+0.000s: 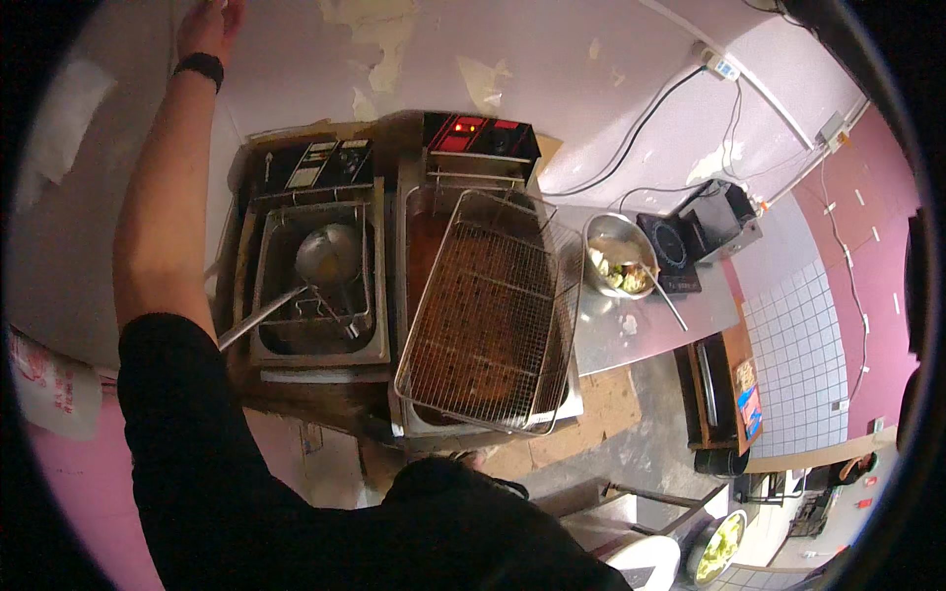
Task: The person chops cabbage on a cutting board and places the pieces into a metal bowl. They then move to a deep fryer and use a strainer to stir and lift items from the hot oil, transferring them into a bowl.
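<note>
My left arm stretches up along the wall at the left, and my left hand (211, 31) is partly cut off by the top edge. Its fingers are too unclear to show whether they hold anything. My right hand is out of view. Before me stand two electric deep fryers. In the left fryer's tank (277, 343) rests a metal ladle (330, 255), its handle leaning over the left rim. A rectangular wire-mesh fry basket (488, 318) lies tilted across the right fryer (414, 221), over brownish oil. Red and yellow lights glow on the right fryer's control panel (480, 137).
Right of the fryers, a metal table (613, 332) bears a steel bowl (621, 255) of food with a long-handled utensil, beside an induction cooker (669, 247). Cables hang along the wall. Cardboard (591, 421) covers some floor. At lower right stands a bowl of green vegetables (718, 548).
</note>
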The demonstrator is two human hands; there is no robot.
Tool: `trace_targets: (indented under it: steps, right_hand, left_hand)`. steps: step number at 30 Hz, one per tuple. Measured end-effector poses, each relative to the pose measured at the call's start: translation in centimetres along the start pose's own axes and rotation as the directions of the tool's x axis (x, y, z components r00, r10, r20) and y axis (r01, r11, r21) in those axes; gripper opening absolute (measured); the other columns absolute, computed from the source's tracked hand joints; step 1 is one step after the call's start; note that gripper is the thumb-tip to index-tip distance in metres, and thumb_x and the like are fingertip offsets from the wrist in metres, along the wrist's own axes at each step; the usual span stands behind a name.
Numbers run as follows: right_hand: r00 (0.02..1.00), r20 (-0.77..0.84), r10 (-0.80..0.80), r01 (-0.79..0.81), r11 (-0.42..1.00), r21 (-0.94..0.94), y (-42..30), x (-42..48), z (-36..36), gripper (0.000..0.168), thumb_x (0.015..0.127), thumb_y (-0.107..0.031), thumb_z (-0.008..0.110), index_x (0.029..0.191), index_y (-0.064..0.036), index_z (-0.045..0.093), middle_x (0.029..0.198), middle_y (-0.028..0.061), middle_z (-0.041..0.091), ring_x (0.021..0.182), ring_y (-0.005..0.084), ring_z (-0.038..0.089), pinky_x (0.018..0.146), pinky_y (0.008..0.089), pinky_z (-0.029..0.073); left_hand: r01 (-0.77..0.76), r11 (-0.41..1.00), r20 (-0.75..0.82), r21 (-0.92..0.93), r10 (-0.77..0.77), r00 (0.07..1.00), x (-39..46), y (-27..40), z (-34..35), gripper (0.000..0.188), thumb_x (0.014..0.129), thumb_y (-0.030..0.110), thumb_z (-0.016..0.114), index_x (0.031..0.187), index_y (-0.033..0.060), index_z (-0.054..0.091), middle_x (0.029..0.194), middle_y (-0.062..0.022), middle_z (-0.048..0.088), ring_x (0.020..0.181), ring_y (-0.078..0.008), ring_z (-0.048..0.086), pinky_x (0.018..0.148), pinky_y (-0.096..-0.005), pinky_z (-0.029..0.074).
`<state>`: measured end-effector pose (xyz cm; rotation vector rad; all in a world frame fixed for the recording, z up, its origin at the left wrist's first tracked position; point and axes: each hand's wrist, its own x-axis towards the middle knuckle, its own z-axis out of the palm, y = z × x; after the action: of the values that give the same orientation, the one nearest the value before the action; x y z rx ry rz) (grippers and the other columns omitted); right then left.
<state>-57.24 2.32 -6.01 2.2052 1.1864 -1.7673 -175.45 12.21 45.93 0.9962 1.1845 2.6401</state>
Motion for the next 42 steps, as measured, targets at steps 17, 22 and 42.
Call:
trace_targets:
  steps: [17,22,42]
  right_hand:
    - [0.98,-0.192,0.049,0.015,0.947,0.322,2.8,2.6,-3.9,0.016,0.105,-0.016,0.064,0.108,-0.001,0.07,0.093,0.0125,0.076,0.072,0.0217,0.072,0.059,0.033,0.06]
    - [0.962,-0.184,-0.2,0.247,0.926,0.287,-1.1,4.1,-1.1,0.019,0.107,-0.013,0.063,0.109,0.003,0.072,0.092,0.0124,0.078,0.075,0.0199,0.073,0.063,0.0336,0.059]
    - [0.255,0.163,-0.953,0.57,0.012,-0.821,-73.1,-3.7,8.4,0.029,0.096,-0.019,0.063,0.117,-0.011,0.082,0.121,0.023,0.079,0.117,0.0431,0.075,0.102,0.0504,0.059]
  left_hand:
    - [0.262,0.925,0.421,0.275,-0.361,0.832,-38.8,7.1,13.9,0.048,0.11,0.032,0.064,0.148,0.0026,0.063,0.127,-0.0143,0.075,0.114,-0.0231,0.074,0.104,-0.0368,0.057]
    - [0.423,0.764,0.707,0.487,-0.63,0.322,-62.4,9.5,14.5,0.017,0.101,0.009,0.076,0.114,-0.0013,0.079,0.1,-0.0102,0.081,0.096,-0.0188,0.078,0.087,-0.0322,0.06]
    - [0.881,0.409,-0.107,-0.239,-0.913,0.394,-72.2,9.6,23.2,0.024,0.113,0.023,0.06,0.119,0.0,0.062,0.116,-0.0179,0.072,0.092,-0.0253,0.075,0.076,-0.038,0.061]
